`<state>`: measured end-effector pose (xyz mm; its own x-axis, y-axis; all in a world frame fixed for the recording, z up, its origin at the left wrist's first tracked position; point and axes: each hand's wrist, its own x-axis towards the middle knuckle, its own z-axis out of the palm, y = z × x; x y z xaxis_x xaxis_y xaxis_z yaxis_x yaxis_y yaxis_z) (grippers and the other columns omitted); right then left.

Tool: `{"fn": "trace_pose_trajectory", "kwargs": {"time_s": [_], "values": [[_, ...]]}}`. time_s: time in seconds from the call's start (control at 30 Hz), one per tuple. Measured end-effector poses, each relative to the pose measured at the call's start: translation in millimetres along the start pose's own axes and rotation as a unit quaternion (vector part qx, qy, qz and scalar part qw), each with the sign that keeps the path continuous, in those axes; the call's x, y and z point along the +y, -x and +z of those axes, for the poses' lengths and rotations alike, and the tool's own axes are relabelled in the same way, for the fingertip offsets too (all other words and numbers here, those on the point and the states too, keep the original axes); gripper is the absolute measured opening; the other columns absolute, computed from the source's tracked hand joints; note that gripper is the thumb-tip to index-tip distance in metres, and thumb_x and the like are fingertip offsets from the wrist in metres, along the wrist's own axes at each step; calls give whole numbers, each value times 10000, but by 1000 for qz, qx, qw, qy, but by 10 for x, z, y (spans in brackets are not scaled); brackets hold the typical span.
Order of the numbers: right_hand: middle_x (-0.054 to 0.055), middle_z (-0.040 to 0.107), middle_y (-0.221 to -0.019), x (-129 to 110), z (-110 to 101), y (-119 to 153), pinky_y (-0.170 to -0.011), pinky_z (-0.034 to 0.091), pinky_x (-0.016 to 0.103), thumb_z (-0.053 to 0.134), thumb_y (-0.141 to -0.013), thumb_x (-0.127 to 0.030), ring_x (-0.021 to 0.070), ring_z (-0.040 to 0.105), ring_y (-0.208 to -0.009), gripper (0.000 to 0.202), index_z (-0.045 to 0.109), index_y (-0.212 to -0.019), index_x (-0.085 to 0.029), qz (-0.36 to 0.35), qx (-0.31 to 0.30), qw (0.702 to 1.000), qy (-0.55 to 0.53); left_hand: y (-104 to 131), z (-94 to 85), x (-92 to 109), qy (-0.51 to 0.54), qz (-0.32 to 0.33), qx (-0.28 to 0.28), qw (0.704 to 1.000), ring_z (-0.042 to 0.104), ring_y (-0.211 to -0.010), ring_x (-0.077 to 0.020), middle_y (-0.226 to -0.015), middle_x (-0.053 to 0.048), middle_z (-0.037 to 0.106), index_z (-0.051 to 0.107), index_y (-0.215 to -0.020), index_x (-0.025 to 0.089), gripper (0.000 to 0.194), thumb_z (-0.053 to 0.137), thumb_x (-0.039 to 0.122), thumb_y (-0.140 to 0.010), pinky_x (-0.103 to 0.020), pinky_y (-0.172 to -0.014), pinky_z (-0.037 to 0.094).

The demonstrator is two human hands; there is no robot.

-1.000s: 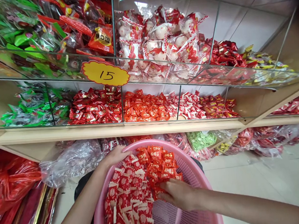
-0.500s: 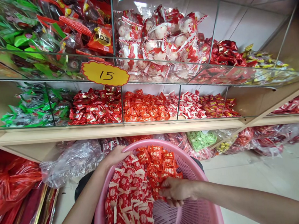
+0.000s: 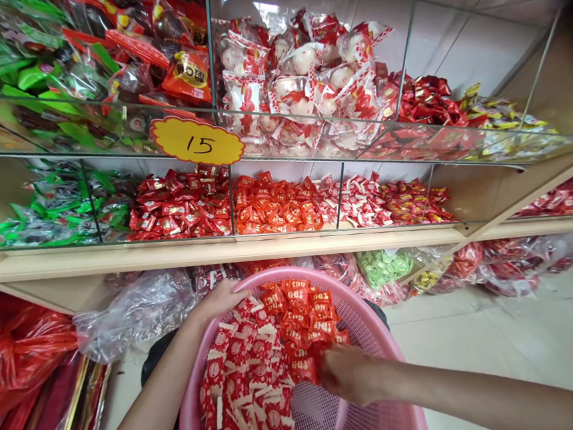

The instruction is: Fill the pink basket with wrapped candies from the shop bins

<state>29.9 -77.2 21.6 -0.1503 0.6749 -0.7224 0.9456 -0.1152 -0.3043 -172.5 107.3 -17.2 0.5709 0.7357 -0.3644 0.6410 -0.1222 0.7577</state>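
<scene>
Small, crimped, glossy orange-red candies (image 3: pixel 299 311) lie inside a round pink plastic mesh basket (image 3: pixel 375 324), beside flat red-and-white packets (image 3: pixel 247 372). The right hand (image 3: pixel 348 373) bends against the candies, fingers hidden; grip cannot be told. The left hand (image 3: pixel 222 297) rests on the basket's smooth rim, closure unclear. Beyond: a pale wooden shelf (image 3: pixel 279 246).

Handwritten "15" on yellow tag (image 3: pixel 197 142), dark characters on orange packet (image 3: pixel 189 75), not clearly legible

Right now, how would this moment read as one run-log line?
left hand: on rim of pink basket | right hand: at orange-red packets, fingertips unclear | red-and-white packets: alongside, in basket
</scene>
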Motion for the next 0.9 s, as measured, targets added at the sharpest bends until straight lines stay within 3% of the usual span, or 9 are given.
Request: {"fn": "trace_pose_trajectory", "kwargs": {"time_s": [0.07,0.13,0.47,0.63,0.7,0.8,0.9], "values": [[110,623,-704,-22,48,26,-599,439,279,474,-705,-220,189,596,-690,189,628,-709,-110,-26,3,994,108,-6,4,-6,6,1,-3,1000,355,-414,-82,-456,50,425,632,-746,126,425,498,512,-632,-197,-413,247],[110,628,-733,-34,91,28,-622,436,269,481,-690,-214,187,595,-721,188,632,-734,-112,-40,-14,989,139,-9,6,-12,3,6,-2,1000,357,-417,-82,-461,49,428,633,-744,125,422,494,508,-636,-197,-416,250],[43,573,-613,-1,114,-37,-448,339,196,422,-721,-233,102,512,-536,221,597,-647,-119,-90,11,992,86,-12,0,-37,-12,6,-2,1000,347,-421,-80,-463,59,381,640,-790,126,408,477,475,-658,-190,-412,240],[17,512,-537,30,115,-49,-403,311,189,427,-706,-222,99,478,-502,221,593,-600,-124,-94,-13,992,87,-21,7,-50,-13,6,-1,1000,357,-436,-83,-473,56,389,643,-780,127,406,482,479,-656,-187,-422,238],[12,504,-527,-5,-15,-2,-411,329,199,483,-682,-220,103,480,-497,175,598,-595,-122,-65,-42,992,100,-27,10,-61,-8,16,-5,1000,364,-443,-84,-482,53,405,645,-777,127,407,479,480,-659,-188,-432,249],[3,505,-496,-111,-421,118,-427,359,216,523,-698,-273,95,473,-448,197,607,-619,-113,-29,-94,992,76,-39,14,-80,-7,39,0,999,367,-460,-83,-497,46,435,652,-761,123,402,475,470,-664,-190,-455,268],[3,545,-530,-219,-1005,186,-463,373,221,449,-762,-319,81,476,-453,269,613,-692,-119,-109,2,994,1,-53,18,-97,-13,46,4,999,369,-466,-83,-510,46,457,654,-776,132,395,464,463,-672,-191,-470,277]]}}
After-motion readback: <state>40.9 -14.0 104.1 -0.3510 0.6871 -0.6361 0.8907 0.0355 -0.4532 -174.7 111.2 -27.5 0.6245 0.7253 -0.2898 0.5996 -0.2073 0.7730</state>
